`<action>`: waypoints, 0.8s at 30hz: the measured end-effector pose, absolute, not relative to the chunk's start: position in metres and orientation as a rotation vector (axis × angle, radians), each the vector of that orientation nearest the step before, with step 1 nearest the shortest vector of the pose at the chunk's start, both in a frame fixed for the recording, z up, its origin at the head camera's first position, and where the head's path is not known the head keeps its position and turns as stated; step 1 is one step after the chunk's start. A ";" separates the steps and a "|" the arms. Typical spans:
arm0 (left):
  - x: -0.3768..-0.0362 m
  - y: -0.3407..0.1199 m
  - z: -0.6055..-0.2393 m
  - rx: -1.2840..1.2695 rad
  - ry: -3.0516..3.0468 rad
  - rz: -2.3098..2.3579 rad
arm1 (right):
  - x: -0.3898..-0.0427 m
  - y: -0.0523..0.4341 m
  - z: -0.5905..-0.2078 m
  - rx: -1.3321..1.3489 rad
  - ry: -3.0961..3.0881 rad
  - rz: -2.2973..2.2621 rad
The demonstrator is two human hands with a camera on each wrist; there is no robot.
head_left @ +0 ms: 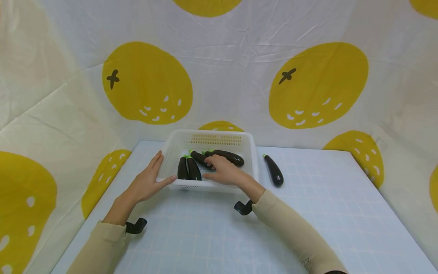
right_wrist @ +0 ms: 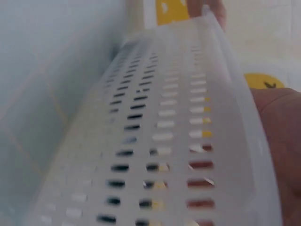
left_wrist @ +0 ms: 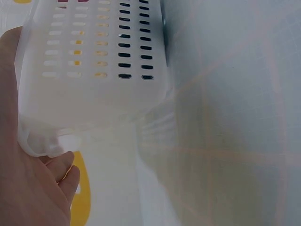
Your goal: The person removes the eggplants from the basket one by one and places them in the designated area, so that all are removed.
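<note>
A white plastic basket (head_left: 254,160) with slotted walls holds several dark eggplants. My left hand (head_left: 147,182) holds its near left corner, the thumb on the front rim and the fingers along the left side. In the left wrist view, fingertips (left_wrist: 69,181) show beneath the corner of the rim. Over the front wall reaches my right hand (head_left: 222,170), its fingers over the lower end of a slanting eggplant (head_left: 200,158) and its thumb spread apart. Two eggplants (head_left: 194,169) lie side by side at the left; another eggplant (head_left: 229,156) lies toward the back. The basket wall (right_wrist: 178,94) hides the right fingers in the right wrist view.
One eggplant (head_left: 273,170) lies on the table to the right of the basket. A pale blue checked cloth (head_left: 212,236) covers the table. White curtains with yellow fruit prints (head_left: 147,83) stand behind and at both sides.
</note>
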State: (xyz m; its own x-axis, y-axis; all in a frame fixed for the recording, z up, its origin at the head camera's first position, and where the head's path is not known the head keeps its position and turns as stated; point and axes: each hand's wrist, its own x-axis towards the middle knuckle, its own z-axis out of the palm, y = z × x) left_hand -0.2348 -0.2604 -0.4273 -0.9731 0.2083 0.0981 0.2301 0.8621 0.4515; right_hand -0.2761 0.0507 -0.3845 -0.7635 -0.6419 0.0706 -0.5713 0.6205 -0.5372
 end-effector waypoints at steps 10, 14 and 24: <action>-0.235 -0.260 -0.427 -0.350 -2.996 -0.723 | -0.290 0.019 -0.399 -0.945 2.670 -0.847; -0.235 -0.259 -0.426 -0.353 -3.001 -0.726 | -0.293 0.011 -0.402 -0.923 2.671 -0.844; -0.237 -0.260 -0.425 -0.360 -3.014 -0.700 | -0.298 -0.018 -0.406 -0.650 2.752 -0.677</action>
State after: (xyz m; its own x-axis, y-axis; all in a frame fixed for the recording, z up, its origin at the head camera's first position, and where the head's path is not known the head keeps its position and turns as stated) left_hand -0.2366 -0.2604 -0.4246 -0.9730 0.2175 0.0777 0.2295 0.8724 0.4315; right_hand -0.2975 -0.0175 -0.4056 -0.8740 -0.4716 -0.1170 -0.3635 0.7944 -0.4867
